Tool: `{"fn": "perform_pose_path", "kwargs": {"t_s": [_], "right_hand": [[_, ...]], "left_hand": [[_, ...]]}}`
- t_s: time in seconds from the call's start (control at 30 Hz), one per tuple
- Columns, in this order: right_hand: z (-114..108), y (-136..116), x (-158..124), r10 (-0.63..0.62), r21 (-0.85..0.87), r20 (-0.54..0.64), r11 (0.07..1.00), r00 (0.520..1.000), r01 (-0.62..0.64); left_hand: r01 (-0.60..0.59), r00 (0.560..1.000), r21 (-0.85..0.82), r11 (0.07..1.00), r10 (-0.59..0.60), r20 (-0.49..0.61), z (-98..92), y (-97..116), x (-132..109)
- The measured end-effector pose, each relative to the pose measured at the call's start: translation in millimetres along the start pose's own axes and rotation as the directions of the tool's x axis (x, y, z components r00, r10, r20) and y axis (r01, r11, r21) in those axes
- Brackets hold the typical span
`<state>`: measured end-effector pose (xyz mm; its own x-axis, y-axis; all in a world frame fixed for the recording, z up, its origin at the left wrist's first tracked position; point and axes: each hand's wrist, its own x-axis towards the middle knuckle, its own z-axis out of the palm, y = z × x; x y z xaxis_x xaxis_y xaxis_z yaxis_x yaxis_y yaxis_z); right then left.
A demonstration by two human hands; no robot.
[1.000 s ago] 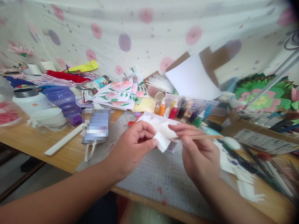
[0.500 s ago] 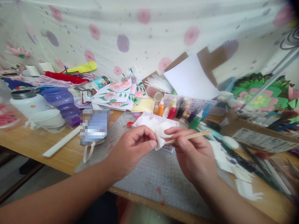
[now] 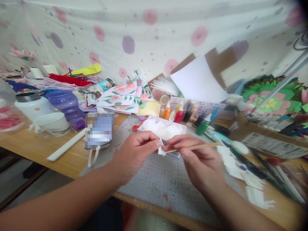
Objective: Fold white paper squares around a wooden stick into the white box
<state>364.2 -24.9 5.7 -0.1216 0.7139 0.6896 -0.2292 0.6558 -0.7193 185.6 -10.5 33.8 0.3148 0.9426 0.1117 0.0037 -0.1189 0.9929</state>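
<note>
Head view: L hand (image 3: 138, 152) is clamped, thumb against index finger, on 1 small white piece (image 3: 162, 150). Pc. position rel. to grip: upper part pinched at thumb tip; free part projects below and to the R of the thumb, facing the R hand (image 3: 202, 157). Pc. is held above the mat, approx. btwn the 2 hands.

R hand is closed on 1 thin wooden stick (image 3: 202, 146), thumb below, fingers above. Stick runs near-horiz.: 1 end projects R past the knuckles, the other points L toward the pc. Stick tip is just beside the pc.; contact btwn them: cannot tell. R fingertips are also near the pc.

Ref. surroundings: box (image 3: 184, 129) w/ soft white material (image 3: 158, 126) sits directly behind the hands, on gray mat (image 3: 154, 192). Behind it, incl. others: orange bottle (image 3: 166, 112), red bottle (image 3: 178, 115); green bottle (image 3: 202, 127) is behind R hand. White strips (image 3: 255, 191) lie on wooden table (image 3: 68, 163), R of R hand.
</note>
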Motion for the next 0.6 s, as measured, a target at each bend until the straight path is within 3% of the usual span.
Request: {"fn": "perform_pose_path", "kwargs": {"t_s": [0.23, 0.47, 0.6], "right_hand": [[-2.4, 4.9, 0.5, -0.052, -0.049, -0.086, 0.998, 0.995, 0.048], [-1.3, 1.7, -0.5, -0.088, -0.140, -0.088, 0.987, 0.992, 0.075], [-1.3, -4.0, 0.5, -0.093, -0.181, -0.059, 0.980, 0.994, 0.082]], "left_hand": [[-0.022, 1.000, 0.172, 0.985, 0.024, -0.010, -0.2, 3.8, 0.4], [-0.028, 1.000, 0.181, 0.983, 0.029, 0.001, 1.9, 2.4, -1.2], [0.012, 0.999, 0.108, 0.994, -0.017, 0.040, 0.7, 1.7, -0.7]]}}
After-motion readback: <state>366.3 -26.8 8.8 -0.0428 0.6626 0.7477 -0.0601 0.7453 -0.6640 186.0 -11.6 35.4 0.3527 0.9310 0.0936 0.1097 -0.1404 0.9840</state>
